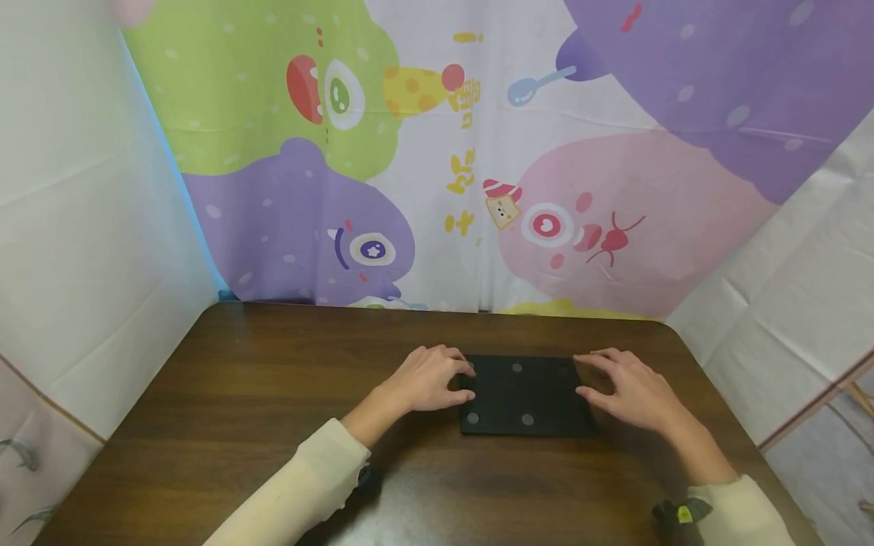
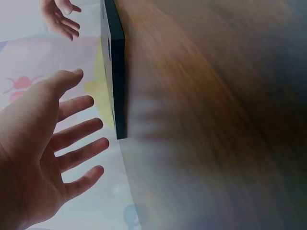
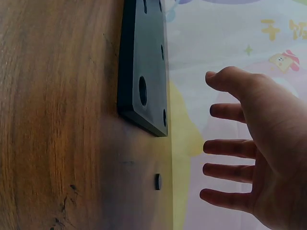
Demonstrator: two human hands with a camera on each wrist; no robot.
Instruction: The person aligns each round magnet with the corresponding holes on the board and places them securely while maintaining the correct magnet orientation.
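A flat black rectangular board (image 1: 501,394) with several round spots on its top lies on the wooden table. Seen from the right wrist, the spots on the board (image 3: 149,62) look like round recesses or holes. My left hand (image 1: 430,379) is over the board's left edge, fingers spread and apart from it in the left wrist view. At the right edge hovers my right hand (image 1: 631,387), its fingers loosely extended with nothing between them. A small dark disc (image 3: 158,182) sits on the table beside the board in the right wrist view; the head view hides it.
The brown table (image 1: 273,425) reaches back to a printed cartoon curtain (image 1: 437,250). White sheets hang at the left (image 1: 82,189) and right sides. A dark device with a yellow-green mark (image 1: 685,514) is at the right sleeve.
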